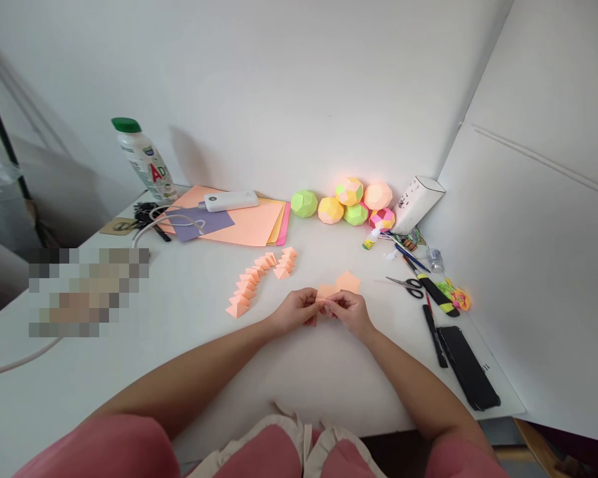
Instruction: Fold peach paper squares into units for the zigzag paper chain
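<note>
Between my two hands is a small piece of peach paper [325, 291], pinched by the fingertips over the front of the table. My left hand [298, 309] grips its left side with thumb and fingers together. On the other side my right hand [349, 312] pinches it, the fingertips of both hands nearly meeting. Another flat peach paper piece [349, 281] lies just behind my right hand. To the left, a curved row of folded peach paper pieces [247, 284] rests on the table, with a shorter row [286, 262] beside it.
Several faceted paper balls [330, 210] stand along the wall. Coloured sheets [252, 222] lie back left under a power bank [231, 200], near a white bottle [147, 162]. At right are scissors [411, 286], a glue bottle [371, 239], a cutter [436, 294] and a black phone [468, 367].
</note>
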